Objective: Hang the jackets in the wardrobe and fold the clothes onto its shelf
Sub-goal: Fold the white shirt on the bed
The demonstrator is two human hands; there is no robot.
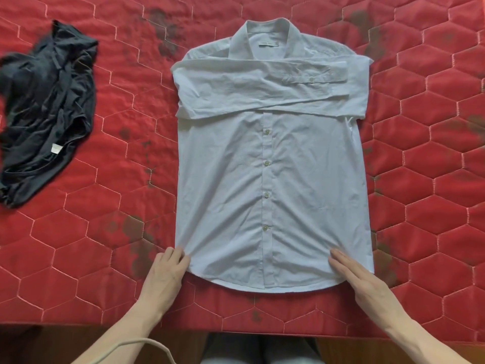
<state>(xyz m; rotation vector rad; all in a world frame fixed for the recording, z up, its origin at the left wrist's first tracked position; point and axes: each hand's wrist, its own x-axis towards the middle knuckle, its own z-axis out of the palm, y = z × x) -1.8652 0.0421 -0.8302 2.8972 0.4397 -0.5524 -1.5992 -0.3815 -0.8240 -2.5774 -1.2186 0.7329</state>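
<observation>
A white button-up shirt (273,164) lies flat and face up on the red quilted bed cover (105,232), collar away from me, both sleeves folded across the chest. My left hand (166,271) pinches the shirt's lower left hem corner with curled fingers. My right hand (359,277) lies flat with straight fingers on the lower right part of the shirt, near the hem. A crumpled black garment (47,109) lies in a heap at the left of the bed.
The bed's near edge (131,325) runs across the bottom of the view, with dark floor and my legs below it. A pale cord (147,342) hangs by my left forearm. Dark stains mark the cover.
</observation>
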